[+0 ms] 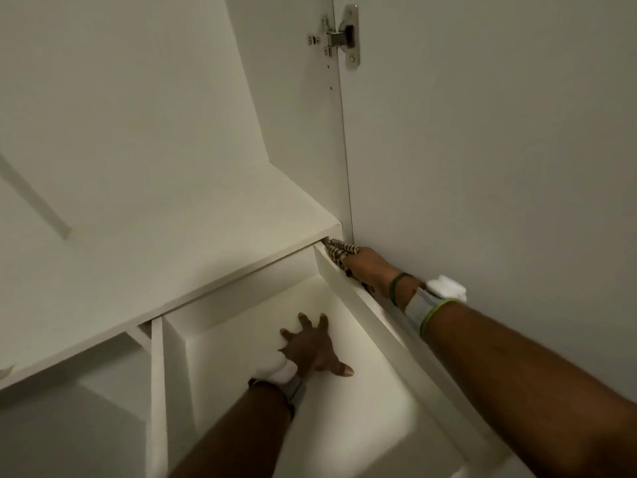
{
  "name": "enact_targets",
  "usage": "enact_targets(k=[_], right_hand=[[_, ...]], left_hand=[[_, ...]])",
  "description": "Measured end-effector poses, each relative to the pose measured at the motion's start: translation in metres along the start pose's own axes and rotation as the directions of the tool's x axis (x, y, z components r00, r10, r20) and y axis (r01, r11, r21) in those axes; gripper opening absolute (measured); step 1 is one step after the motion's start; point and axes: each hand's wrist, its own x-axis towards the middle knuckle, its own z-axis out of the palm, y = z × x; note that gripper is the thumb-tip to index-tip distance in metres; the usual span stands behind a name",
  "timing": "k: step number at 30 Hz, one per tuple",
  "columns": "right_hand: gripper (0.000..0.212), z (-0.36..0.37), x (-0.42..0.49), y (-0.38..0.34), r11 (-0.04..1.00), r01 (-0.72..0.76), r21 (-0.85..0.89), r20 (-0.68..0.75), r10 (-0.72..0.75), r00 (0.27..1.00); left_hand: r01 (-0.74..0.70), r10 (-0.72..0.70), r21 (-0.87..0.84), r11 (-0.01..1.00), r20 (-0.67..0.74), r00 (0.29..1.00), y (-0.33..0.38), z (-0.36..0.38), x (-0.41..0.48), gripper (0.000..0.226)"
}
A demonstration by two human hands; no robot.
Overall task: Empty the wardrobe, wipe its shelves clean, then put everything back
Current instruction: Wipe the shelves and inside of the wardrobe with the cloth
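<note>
right grip (368, 267) held the striped cloth (339, 251), which stuck out ahead of it under the shelf (206, 263) edge | left grip (312, 343) lay wide, flat inside the drawer (344, 426)

The shelf board (193, 257) looked like smooth white laminate with an even matt finish, and the drawer (344, 282) had the same dull white surface on its walls. The door (482, 132) was plain, smooth and matt too. Its hinge (345, 36) was bright polished metal. The cloth (339, 251) held in the right hand (370, 269) was a coarse-looking, striped woven fabric. On that wrist sat a grey fabric strap (418, 307) and a white block (446, 288), seemingly matt plastic.
</note>
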Motion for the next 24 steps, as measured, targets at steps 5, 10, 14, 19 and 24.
enact_targets(k=[5,10,14,19,24], right_hand=[[0.052,0.017,0.053,0.004,0.998,-0.042,-0.036,0.002,0.042,0.999],[0.048,0.011,0.019,0.005,0.992,0.047,-0.120,0.024,-0.045,0.999],[0.043,0.002,-0.033,0.017,0.956,-0.022,-0.294,-0.053,0.007,0.999],[0.045,-0.032,-0.123,0.045,0.807,-0.117,-0.579,0.008,0.148,0.989],[0.040,-0.039,-0.136,0.036,0.789,-0.084,-0.609,0.039,0.136,0.990]], left_hand=[[0.019,-0.019,-0.020,1.000,0.012,1.000,-0.001,0.007,0.014,0.145],[-0.010,0.009,0.009,1.000,0.016,1.000,0.000,0.001,0.008,0.140],[-0.010,0.010,0.017,1.000,-0.002,1.000,0.004,-0.004,0.002,0.140],[0.009,-0.008,0.020,1.000,-0.011,1.000,0.008,-0.007,-0.004,0.138],[0.047,-0.046,0.025,0.999,-0.022,0.999,0.024,-0.009,-0.017,0.132]])
